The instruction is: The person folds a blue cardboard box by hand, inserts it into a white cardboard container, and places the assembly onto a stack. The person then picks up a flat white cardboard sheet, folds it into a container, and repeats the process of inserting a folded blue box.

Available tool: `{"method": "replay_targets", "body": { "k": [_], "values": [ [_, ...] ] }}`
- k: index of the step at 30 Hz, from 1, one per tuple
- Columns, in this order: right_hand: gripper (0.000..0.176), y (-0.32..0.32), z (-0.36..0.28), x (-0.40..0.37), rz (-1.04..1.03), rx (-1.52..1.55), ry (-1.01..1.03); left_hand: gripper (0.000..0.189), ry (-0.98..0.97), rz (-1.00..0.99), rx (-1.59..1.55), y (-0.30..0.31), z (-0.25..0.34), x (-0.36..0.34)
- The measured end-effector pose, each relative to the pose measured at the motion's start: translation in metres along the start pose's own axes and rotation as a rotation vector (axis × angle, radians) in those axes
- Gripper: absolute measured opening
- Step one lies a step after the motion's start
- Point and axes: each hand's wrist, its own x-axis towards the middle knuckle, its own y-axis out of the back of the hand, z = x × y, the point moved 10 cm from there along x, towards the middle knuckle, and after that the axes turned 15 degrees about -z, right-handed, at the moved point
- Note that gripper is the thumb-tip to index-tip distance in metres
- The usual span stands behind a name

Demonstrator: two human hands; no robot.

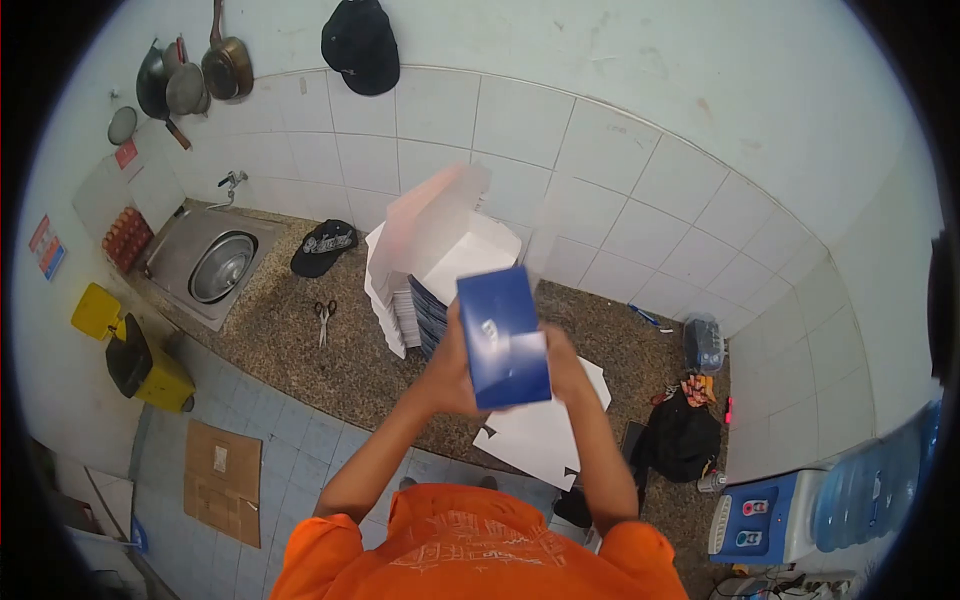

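Observation:
A blue cardboard box [497, 345] with small white lettering is held up in front of me over the counter. My left hand [452, 372] grips its left side, and my right hand [566, 368] has hold of the right side; most fingers are hidden behind the box. Below it, a flat white cardboard sheet [545, 440] with dark marks lies at the counter's front edge. Just behind the box stand folded white cartons [405, 265], with a row of dark blue ones [430, 318] beside them.
Scissors [322, 322] and a black cap [324, 247] lie on the granite counter [265, 335], left of the cartons. Further left is a metal sink [222, 270]. At right are a dark cloth bag [682, 435], a plastic container [704, 345] and a water dispenser [765, 515].

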Motion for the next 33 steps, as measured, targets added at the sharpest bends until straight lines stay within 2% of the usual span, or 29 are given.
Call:
{"method": "replay_targets", "body": {
  "k": [1, 2, 3, 5, 6, 7, 8, 9, 10, 11, 12, 13, 15, 17, 20, 22, 23, 25, 27, 29, 30, 32, 33],
  "values": [
    [0.026, 0.018, -0.02, 0.021, 0.066, -0.25, 0.013, 0.122, 0.075, 0.111, 0.068, 0.018, -0.005, 0.004],
    [0.025, 0.016, -0.06, 0.037, 0.023, -0.048, 0.302, 0.11, 0.148, 0.22, 0.137, 0.033, -0.009, 0.003],
    [0.028, 0.025, -0.088, 0.049, 0.092, -0.226, 0.247, 0.11, 0.145, 0.213, 0.14, 0.037, -0.017, 0.0],
    [0.035, 0.039, -0.121, 0.108, 0.142, -0.953, 0.606, 0.068, 0.24, 0.029, 0.524, 0.027, -0.054, -0.008],
    [0.038, 0.055, -0.112, 0.155, 0.057, -0.942, 0.55, 0.068, 0.236, 0.026, 0.525, 0.02, -0.068, -0.012],
    [0.041, 0.061, -0.108, 0.189, -0.028, -0.931, 0.494, 0.052, 0.23, 0.124, 0.48, 0.02, -0.08, -0.02],
    [0.042, 0.051, -0.115, 0.199, -0.021, -1.156, 0.172, 0.037, 0.225, 0.222, 0.433, 0.023, -0.084, -0.028],
    [0.042, 0.047, -0.11, 0.213, -0.066, -1.257, 0.137, 0.026, 0.283, 0.247, 0.488, 0.026, -0.072, -0.028],
    [0.043, 0.042, -0.105, 0.222, -0.111, -1.359, 0.102, 0.026, 0.278, 0.247, 0.493, 0.028, -0.067, -0.025],
    [0.043, 0.042, -0.103, 0.226, -0.108, -1.361, 0.107, 0.022, 0.193, 0.326, 0.556, 0.034, -0.051, -0.024],
    [0.041, 0.048, -0.104, 0.226, -0.017, -1.392, 0.069, 0.02, 0.109, 0.406, 0.618, 0.039, -0.037, -0.025],
    [0.039, 0.053, -0.103, 0.224, 0.071, -1.422, 0.03, 0.02, 0.109, 0.411, 0.62, 0.039, -0.033, -0.024],
    [0.038, 0.047, -0.097, 0.225, 0.091, -1.479, 0.062, 0.018, 0.089, 0.493, 0.516, 0.045, -0.028, -0.03],
    [0.036, 0.046, -0.09, 0.229, 0.1, -1.529, 0.087, 0.018, 0.138, 0.491, 0.466, 0.043, -0.044, -0.033],
    [0.036, 0.054, -0.086, 0.223, 0.068, -1.487, 0.008, 0.017, 0.224, 0.506, 0.398, 0.048, -0.051, -0.034],
    [0.035, 0.052, -0.092, 0.211, 0.133, -1.448, 0.071, 0.016, 0.267, 0.523, 0.381, 0.055, -0.046, -0.033],
    [0.035, 0.05, -0.091, 0.205, 0.125, -1.446, 0.07, 0.015, 0.318, 0.453, 0.504, 0.054, -0.041, -0.028],
    [0.035, 0.017, -0.139, 0.159, 0.258, -1.451, 0.514, 0.014, 0.375, 0.391, 0.634, 0.056, -0.041, -0.025],
    [0.039, -0.011, -0.135, 0.143, -0.05, -1.059, 0.577, 0.019, 0.365, 0.357, 0.65, 0.056, -0.042, -0.023],
    [0.034, -0.054, -0.087, 0.117, -0.551, -0.938, 0.084, 0.023, 0.429, 0.374, 0.664, 0.065, -0.044, -0.027],
    [0.034, -0.06, -0.076, 0.107, -0.564, -0.941, 0.085, 0.029, 0.482, 0.381, 0.675, 0.07, -0.046, -0.03],
    [0.031, -0.07, -0.077, 0.092, -0.419, -1.309, 0.284, 0.035, 0.486, 0.405, 0.724, 0.081, -0.045, -0.034],
    [0.032, -0.074, -0.085, 0.093, -0.437, -1.311, 0.214, 0.042, 0.48, 0.422, 0.771, 0.085, -0.041, -0.036]
  ]
}}
